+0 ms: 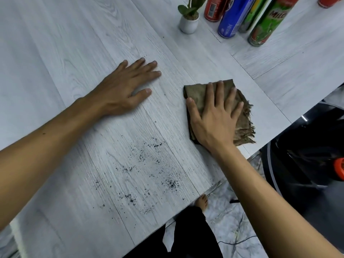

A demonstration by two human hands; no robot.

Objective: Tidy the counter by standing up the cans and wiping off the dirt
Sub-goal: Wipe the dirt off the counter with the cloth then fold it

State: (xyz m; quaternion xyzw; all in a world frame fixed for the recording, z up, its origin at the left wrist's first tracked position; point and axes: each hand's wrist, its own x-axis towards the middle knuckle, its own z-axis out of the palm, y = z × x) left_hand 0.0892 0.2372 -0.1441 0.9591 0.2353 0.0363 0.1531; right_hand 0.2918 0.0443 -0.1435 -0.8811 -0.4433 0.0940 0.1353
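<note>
A pale wood-grain counter (55,43) fills the head view as a person leans over it, both bare arms stretched forward. The left hand (121,90) lies flat on the bare surface, fingers spread and relaxed, gripping nothing. The right hand (214,120) presses down with straight fingers on a folded olive-brown cloth (197,90) with a frayed edge, close to the counter's right edge. At the far side, 5 cans (232,17) appear to stand upright, their tops cut off by the frame, so the standing-up part of the job looks done and the wiping step is in hand. A small potted plant (188,24) sits just left of the cans. The dirt (143,157), a loose scatter of black specks, lies on the near part of the counter, apart from the cloth and between the 2 forearms. The next move likely calls for drawing the cloth toward the person and across that scatter under steady flat pressure, gathering the grains, not flicking them over the near edge onto the marbled floor (232,229), where a bare foot (202,202) shows. Nothing stands between cloth and dirt; the left forearm borders the patch.
</note>
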